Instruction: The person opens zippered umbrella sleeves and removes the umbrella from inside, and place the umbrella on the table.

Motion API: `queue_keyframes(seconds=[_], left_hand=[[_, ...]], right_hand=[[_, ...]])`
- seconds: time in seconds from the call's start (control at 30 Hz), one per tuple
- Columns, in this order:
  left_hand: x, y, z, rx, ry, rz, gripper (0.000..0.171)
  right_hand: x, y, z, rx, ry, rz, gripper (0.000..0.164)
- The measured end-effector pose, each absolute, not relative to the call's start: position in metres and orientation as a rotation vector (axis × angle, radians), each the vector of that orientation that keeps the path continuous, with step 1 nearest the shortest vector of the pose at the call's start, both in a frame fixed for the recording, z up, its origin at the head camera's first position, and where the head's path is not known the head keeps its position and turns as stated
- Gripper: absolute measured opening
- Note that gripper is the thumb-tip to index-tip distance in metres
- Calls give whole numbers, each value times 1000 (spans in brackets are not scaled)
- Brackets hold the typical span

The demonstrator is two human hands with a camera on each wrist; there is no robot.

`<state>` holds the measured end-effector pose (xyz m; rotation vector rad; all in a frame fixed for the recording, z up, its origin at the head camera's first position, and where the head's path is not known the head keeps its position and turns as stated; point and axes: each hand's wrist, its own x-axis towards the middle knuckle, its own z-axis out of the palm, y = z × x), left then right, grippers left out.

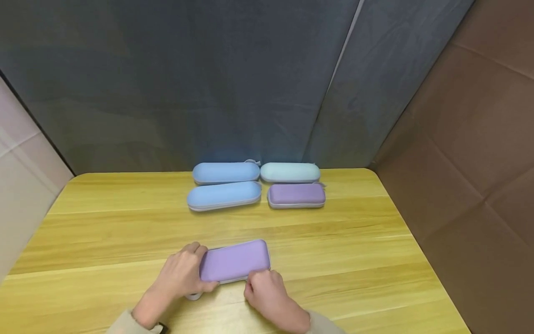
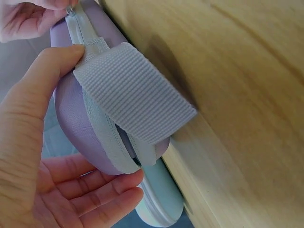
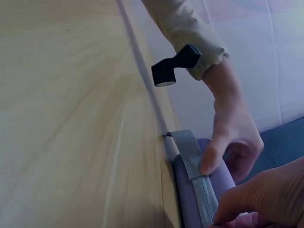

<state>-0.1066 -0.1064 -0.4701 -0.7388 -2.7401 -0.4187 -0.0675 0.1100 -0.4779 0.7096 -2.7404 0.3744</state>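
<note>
A lavender zip case [image 1: 235,260] lies at the near middle of the table. My left hand [image 1: 182,273] grips its left end, the thumb along the near side and the fingers around the far side. A pale woven strap [image 2: 135,92] loops out from that end. Beside the strap, a short dark gap shows between the edges of the zipper tape [image 2: 97,114]. My right hand [image 1: 268,293], fingers curled, is at the near side by the right end. There it pinches the zipper pull [image 2: 70,9], partly hidden by the fingertips.
Toward the back of the wooden table [image 1: 354,260] lie a blue case [image 1: 225,172], another blue case [image 1: 224,195], a mint case [image 1: 289,172] and a darker purple case [image 1: 296,194]. A grey curtain [image 1: 187,83] rises behind; a brown panel [image 1: 471,153] borders the right side.
</note>
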Motion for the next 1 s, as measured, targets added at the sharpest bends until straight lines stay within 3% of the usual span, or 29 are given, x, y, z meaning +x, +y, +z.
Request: queue_keyframes(seconds=[0.43, 1.0], left_hand=[[-104, -107, -472, -750, -2710, -436, 65], [-104, -107, -471, -749, -2709, -430, 67]], right_hand=[[-63, 67, -480, 811, -2702, 235, 29], [-64, 63, -480, 857, -2702, 232, 29]])
